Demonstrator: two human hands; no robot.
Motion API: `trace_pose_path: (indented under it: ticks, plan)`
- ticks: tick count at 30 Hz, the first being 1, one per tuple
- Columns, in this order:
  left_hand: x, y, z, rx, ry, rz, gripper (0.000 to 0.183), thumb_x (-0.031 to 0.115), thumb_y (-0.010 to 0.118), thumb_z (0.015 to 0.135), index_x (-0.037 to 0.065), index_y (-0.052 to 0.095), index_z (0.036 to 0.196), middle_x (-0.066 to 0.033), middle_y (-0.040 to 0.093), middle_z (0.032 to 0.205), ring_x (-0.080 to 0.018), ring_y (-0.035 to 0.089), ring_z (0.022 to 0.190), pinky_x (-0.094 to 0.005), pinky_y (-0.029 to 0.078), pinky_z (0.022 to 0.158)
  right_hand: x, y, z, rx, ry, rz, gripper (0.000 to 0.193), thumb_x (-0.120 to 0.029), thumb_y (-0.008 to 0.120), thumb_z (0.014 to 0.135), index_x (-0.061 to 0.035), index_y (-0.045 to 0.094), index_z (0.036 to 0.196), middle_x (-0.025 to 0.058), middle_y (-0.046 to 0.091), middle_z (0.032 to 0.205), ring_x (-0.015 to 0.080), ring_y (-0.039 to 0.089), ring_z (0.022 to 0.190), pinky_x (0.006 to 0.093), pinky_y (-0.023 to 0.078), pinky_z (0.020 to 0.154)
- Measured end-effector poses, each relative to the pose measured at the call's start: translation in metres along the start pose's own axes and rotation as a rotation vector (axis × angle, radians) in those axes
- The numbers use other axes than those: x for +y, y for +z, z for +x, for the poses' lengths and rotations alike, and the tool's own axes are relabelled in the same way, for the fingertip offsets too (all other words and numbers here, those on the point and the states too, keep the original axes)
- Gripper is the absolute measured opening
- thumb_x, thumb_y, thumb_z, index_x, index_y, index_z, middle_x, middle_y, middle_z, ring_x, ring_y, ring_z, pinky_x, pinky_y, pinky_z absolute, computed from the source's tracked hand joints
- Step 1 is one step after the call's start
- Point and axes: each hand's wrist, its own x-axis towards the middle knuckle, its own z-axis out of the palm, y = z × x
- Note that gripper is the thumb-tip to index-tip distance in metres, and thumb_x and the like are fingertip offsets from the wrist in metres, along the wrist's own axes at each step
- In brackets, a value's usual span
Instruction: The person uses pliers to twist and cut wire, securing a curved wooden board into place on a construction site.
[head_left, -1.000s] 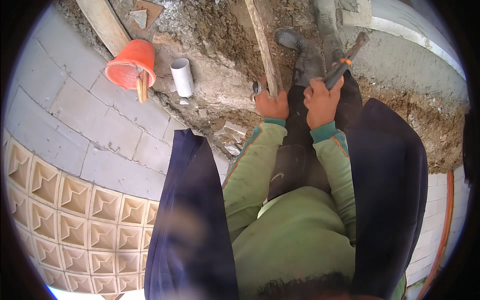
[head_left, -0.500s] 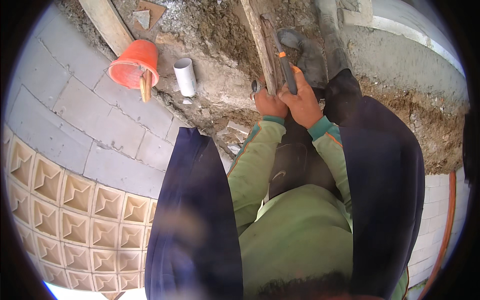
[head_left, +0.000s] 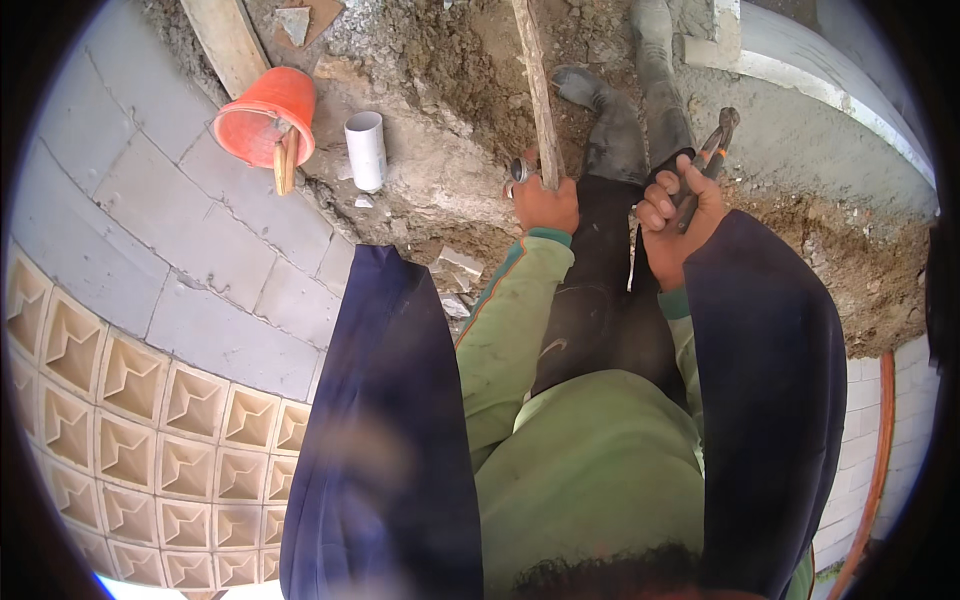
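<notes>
My left hand (head_left: 545, 205) is closed around the lower end of a long wooden stick (head_left: 535, 85) that runs up across the dug earth, and a small round metal piece (head_left: 520, 170) shows beside its fingers. My right hand (head_left: 678, 215) grips a pair of pliers (head_left: 712, 145) with orange handles, jaws pointing up and to the right. Both hands are in front of my dark trousers and muddy boots (head_left: 610, 110).
An orange bucket (head_left: 265, 115) with a wooden-handled tool in it lies on its side at the edge of the grey paving. A short white pipe (head_left: 366, 150) stands in the soil beside it. A wooden plank (head_left: 225, 40) is above; a concrete ledge (head_left: 810, 90) and an orange hose (head_left: 878, 440) are on the right.
My right hand has swung the pliers from near the stick back out to the right. My left hand has stayed on the stick.
</notes>
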Motion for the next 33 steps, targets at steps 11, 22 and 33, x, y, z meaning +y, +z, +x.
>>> trace_pose_path:
  ticks: [11,22,33]
  plan:
    - [0.007,-0.012,0.004,-0.026,-0.017,-0.094,0.062,0.016,0.068,0.070,0.007,0.062,0.131,-0.0223,0.057,0.120,-0.0447,0.058,0.103,-0.0529,0.049,0.087,0.076,0.003,-0.026,-0.214,-0.263,-0.909,0.032,0.000,0.062,0.089,-0.0078,0.052,0.118,0.0022,0.057,0.092,0.0149,0.058,0.085,0.0325,0.052,0.075]
    - [-0.006,-0.030,0.012,-0.057,0.125,-0.259,0.060,0.016,0.068,0.069,0.006,0.063,0.128,-0.0196,0.060,0.117,-0.0438,0.059,0.100,-0.0489,0.050,0.086,0.011,-0.042,0.138,-1.060,-1.056,-1.764,0.031,-0.007,0.068,0.089,-0.0040,0.052,0.115,0.0117,0.063,0.091,0.0274,0.064,0.081,0.0351,0.050,0.076]
    - [-0.009,-0.027,0.013,0.002,0.133,-0.248,0.056,0.013,0.067,0.070,0.007,0.063,0.126,-0.0211,0.063,0.109,-0.0443,0.060,0.099,-0.0504,0.049,0.088,0.059,-0.034,0.174,-0.583,-0.949,-1.561,0.023,-0.014,0.063,0.094,-0.0040,0.055,0.112,0.0085,0.060,0.094,0.0220,0.061,0.081,0.0356,0.049,0.077]
